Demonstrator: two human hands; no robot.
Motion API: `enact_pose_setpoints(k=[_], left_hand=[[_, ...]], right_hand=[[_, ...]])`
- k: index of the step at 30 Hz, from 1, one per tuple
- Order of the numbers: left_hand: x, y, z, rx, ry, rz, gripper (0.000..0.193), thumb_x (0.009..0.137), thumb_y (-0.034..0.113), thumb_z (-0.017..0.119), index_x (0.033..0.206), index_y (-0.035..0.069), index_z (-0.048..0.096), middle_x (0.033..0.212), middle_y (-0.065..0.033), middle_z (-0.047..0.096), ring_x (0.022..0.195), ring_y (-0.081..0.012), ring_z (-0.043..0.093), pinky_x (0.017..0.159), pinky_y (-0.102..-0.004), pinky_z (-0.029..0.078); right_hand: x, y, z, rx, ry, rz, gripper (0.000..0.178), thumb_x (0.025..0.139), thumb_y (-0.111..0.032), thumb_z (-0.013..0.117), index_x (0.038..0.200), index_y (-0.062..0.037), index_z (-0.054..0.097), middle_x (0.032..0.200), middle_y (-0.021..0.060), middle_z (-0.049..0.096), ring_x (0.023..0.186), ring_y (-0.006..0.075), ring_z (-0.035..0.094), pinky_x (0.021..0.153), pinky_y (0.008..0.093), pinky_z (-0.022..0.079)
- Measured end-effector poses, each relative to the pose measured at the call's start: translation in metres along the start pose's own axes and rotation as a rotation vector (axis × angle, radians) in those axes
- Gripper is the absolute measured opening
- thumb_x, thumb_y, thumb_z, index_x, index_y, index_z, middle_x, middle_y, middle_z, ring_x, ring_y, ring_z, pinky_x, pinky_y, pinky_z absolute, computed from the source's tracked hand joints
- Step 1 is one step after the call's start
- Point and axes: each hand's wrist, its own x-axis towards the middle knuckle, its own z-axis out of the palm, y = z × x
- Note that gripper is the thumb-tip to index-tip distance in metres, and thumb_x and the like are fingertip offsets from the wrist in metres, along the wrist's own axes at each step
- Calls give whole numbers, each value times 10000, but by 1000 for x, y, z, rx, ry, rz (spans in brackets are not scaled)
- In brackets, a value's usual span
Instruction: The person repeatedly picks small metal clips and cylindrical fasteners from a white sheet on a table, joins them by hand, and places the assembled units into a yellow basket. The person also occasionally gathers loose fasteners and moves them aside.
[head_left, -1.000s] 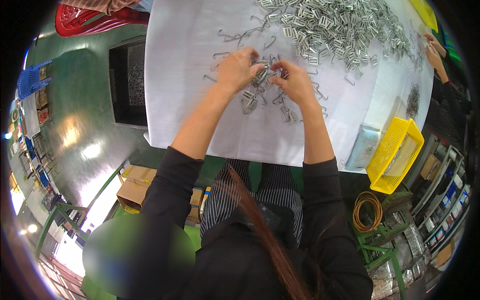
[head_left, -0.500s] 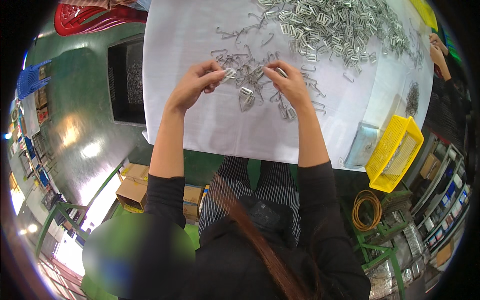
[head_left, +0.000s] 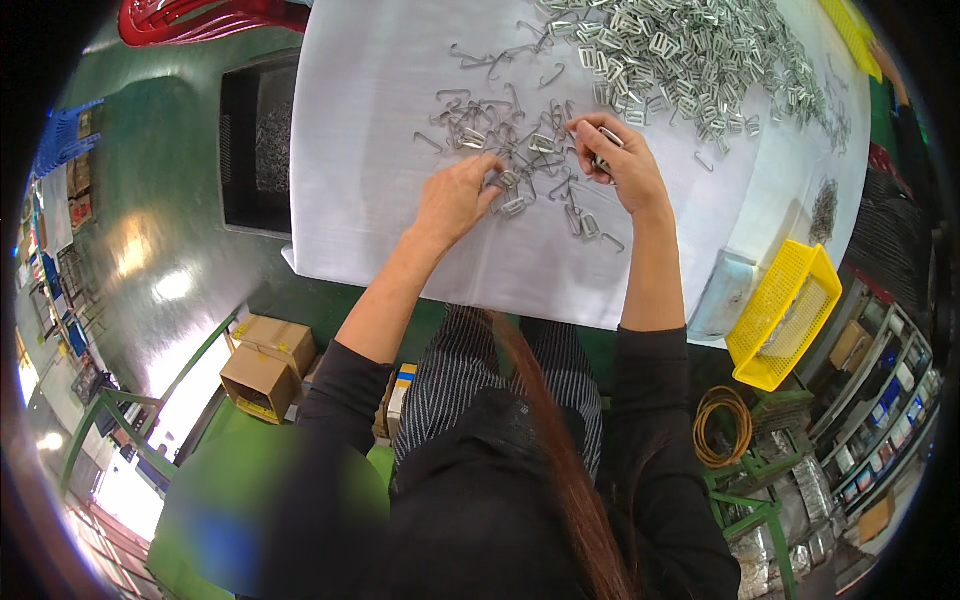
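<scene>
Now that the left hand [head_left: 455, 197] has moved in beside loose buckles [head_left: 514, 207] near-left of the buckle heap [head_left: 690, 68], its grip impossible to tell, handling seems back among those pieces, while the right hand [head_left: 630, 168], nearer the heap, clasps metal buckles [head_left: 610, 138].

White glare on green floor [head_left: 165, 180]

The flat metal buckles [head_left: 690, 62] are of silver colour, and the thin wire hooks [head_left: 428, 142] are of darker grey. The cloth tablecloth [head_left: 365, 160] is plain white. The perforated plastic basket [head_left: 808, 335] is strong yellow, the plastic chair [head_left: 195, 25] is red, the round coil [head_left: 700, 428] is orange, and the trousers [head_left: 450, 370] are black with thin white stripes.
</scene>
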Motion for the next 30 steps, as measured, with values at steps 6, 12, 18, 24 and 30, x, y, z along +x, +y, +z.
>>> enact_pose_setpoints(k=[6,12,18,24,30], left_hand=[[3,-6,-7,-68,-21,-122,211,740,237,672,870,97,583,746,-67,600,681,-220,580,608,-345,443],[6,14,8,82,91,-121,273,722,289,692,856,80,578,702,-66,591,644,-218,572,579,-336,437],[8,6,0,-581,-69,-325,218,759,248,685,861,82,588,656,23,528,541,-86,458,493,-233,355],[4,-16,-54,-1050,-227,-560,166,790,226,664,887,113,589,679,77,468,534,-14,358,473,-163,254],[3,-13,-76,-1429,-142,-342,156,847,242,574,862,86,575,749,29,551,641,-80,521,491,-194,345]], right_hand=[[18,11,13,-633,157,-286,238,834,-242,582,912,-21,618,631,68,580,586,174,559,528,343,423],[25,17,34,-1305,134,-347,226,868,-266,514,918,-46,531,716,203,612,721,376,588,618,459,436],[23,28,30,-1353,152,-348,230,868,-253,516,925,-30,518,698,165,601,654,311,596,570,426,440],[1,6,7,-97,-168,-33,311,892,-327,510,932,-22,560,677,40,552,521,127,509,440,254,356],[3,16,6,-50,-6,22,285,904,-313,499,946,-37,554,576,-8,485,499,76,451,434,220,319]])
